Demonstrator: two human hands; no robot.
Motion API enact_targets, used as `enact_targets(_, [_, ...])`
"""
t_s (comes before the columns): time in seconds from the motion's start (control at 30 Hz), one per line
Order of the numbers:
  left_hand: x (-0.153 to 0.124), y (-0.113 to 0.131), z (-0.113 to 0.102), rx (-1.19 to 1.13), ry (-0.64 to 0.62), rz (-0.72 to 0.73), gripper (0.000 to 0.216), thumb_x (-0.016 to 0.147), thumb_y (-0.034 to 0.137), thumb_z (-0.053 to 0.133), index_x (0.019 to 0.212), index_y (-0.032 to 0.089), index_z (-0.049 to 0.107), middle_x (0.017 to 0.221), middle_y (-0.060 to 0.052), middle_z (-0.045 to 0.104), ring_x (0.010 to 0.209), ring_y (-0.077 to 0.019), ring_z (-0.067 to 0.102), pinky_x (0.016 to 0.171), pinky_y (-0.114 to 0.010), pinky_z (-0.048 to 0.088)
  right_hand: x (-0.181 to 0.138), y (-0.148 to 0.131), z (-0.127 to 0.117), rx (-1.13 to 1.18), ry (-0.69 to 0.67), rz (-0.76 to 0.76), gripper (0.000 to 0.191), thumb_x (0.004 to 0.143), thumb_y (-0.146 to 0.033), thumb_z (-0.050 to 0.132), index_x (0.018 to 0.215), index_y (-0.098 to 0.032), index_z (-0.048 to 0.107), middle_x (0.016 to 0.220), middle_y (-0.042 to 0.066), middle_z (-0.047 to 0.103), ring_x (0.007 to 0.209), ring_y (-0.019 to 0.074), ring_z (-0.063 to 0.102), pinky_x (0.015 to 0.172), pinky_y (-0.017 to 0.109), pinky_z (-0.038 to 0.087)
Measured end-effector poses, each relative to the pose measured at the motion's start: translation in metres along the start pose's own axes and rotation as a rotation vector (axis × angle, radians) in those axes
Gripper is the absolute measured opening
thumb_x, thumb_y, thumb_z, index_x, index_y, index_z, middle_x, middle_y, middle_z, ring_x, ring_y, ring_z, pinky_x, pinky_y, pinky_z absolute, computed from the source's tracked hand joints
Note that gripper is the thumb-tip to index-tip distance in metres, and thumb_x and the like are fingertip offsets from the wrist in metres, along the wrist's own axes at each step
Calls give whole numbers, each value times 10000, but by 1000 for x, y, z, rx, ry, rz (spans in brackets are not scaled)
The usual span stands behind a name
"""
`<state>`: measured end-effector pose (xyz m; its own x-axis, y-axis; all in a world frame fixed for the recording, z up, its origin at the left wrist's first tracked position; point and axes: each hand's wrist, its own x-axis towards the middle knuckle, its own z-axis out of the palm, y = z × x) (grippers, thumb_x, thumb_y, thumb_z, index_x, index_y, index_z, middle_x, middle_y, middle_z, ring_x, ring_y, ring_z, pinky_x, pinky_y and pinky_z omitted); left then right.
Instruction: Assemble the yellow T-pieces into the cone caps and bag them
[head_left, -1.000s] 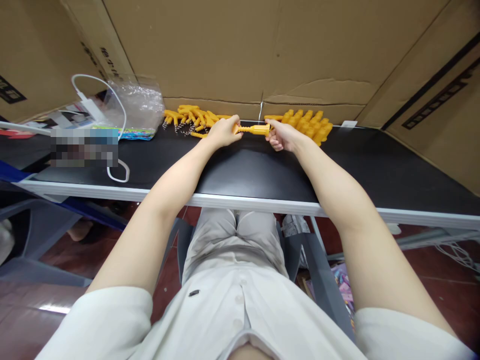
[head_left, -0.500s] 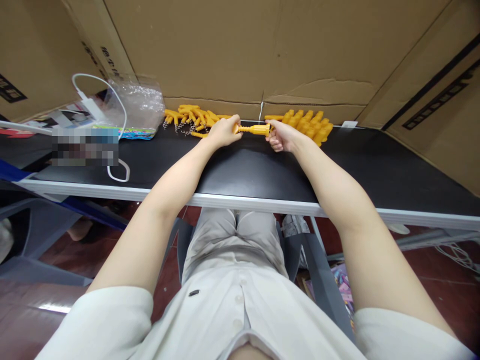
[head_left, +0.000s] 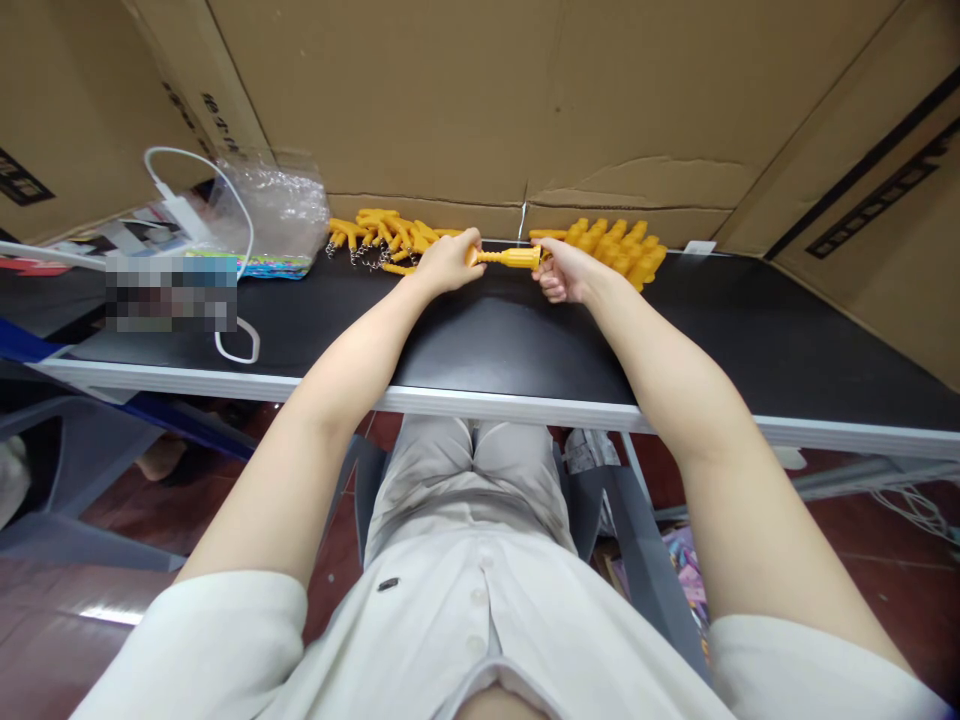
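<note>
in the upper middle of the frame, a yellow ribbed piece (head_left: 514, 257) lies nearly level between the person's two hands, just above the black surface (head_left: 517, 350). the left hand (head_left: 450, 263) is closed around its narrower, ringed end, thumb and fingers together. the right hand (head_left: 564, 273) grasps the flared end on the other side, its fingers curled in; just how the fingertips sit there is hidden.

left of the left hand, toward the upper middle left, yellow branching handles (head_left: 384, 228) lie in a loose heap, with thin metal spirals (head_left: 367, 256) sticking out of its near side. just beyond the right hand, at the upper right of centre, a cluster of yellow knobbed pieces (head_left: 619, 252) lies close together, partly covered by the hand.

a cardboard panel (head_left: 450, 100) fills the top of the frame behind them. at the upper left are a clear plastic bag (head_left: 274, 205) and a white cable (head_left: 247, 215); a small white tag (head_left: 699, 248) lies right of the cluster.
</note>
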<state>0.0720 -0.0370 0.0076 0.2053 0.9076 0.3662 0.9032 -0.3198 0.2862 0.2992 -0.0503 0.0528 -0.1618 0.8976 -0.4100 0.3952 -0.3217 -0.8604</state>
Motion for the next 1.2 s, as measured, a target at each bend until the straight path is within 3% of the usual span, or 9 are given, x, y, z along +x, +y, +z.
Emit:
enact_targets(0.43, [1, -2, 0, -24, -9, 8, 428, 969, 300, 742, 1390, 236, 707, 1241, -117, 797, 1237, -374, 731, 1135, -490, 554, 1, 0, 0, 28, 33, 11, 507, 1203, -545, 336, 799, -261, 453, 468, -55, 288, 403, 121, 196, 389, 223, 213])
enact_targets(0.57, [-1, 2, -2, -20, -15, 2, 437, 971, 296, 734, 1403, 234, 708, 1249, -118, 799, 1246, -368, 736, 1147, -484, 548, 7, 2, -3, 26, 21, 19, 538, 1173, -660, 394, 818, -266, 480, 460, -60, 278, 391, 126, 198, 390, 238, 221])
enact_targets(0.63, [-1, 1, -2, -26, -9, -4, 443, 969, 291, 731, 1408, 234, 710, 1248, -117, 802, 1249, -366, 739, 1147, -482, 548, 8, 4, -5, 32, 17, 1, 592, 1132, -769, 454, 855, -253, 544, 468, -40, 361, 384, 133, 269, 401, 250, 279])
enact_targets(0.73, [1, -3, 0, -28, 4, -6, 469, 964, 293, 727, 1429, 230, 709, 1272, -122, 809, 1261, -367, 738, 1145, -480, 549, 6, 7, -7, 103, -7, -66, 636, 1066, -845, 553, 1010, -222, 668, 638, 54, 658, 471, 180, 529, 477, 278, 460])
enact_targets(0.83, [3, -8, 3, -40, 17, 11, 494, 961, 301, 724, 1450, 236, 706, 1304, -121, 815, 1279, -364, 736, 1158, -475, 545, 1, 9, -4, 221, -41, -142, 469, 1103, -673, 633, 1152, -210, 694, 904, 110, 808, 679, 218, 722, 642, 310, 625])
enact_targets(1.0, [1, -9, 2, -95, 54, 54, 631, 980, 380, 736, 1590, 251, 640, 1242, -105, 833, 1246, -356, 768, 1129, -442, 554, 8, 6, -3, 377, 49, -267, 92, 1128, -279, 647, 1108, -192, 668, 1010, 82, 785, 805, 163, 762, 793, 257, 676])
enact_targets(1.1, [-2, -7, -2, -149, 77, 65, 797, 1000, 405, 728, 1747, 252, 495, 1172, -101, 840, 1167, -326, 792, 1097, -411, 563, 19, 4, -13, 416, 177, -358, 48, 1126, -259, 633, 1113, -215, 644, 1077, 61, 760, 858, 137, 763, 807, 219, 661])
enact_targets(1.2, [-2, -7, -4, -154, 81, 50, 805, 1010, 375, 688, 1771, 239, 466, 1160, -109, 844, 1118, -303, 791, 1082, -407, 576, 28, 6, -27, 291, 336, -462, 162, 1120, -364, 674, 1230, -250, 638, 1250, 83, 748, 1007, 176, 787, 843, 261, 664])
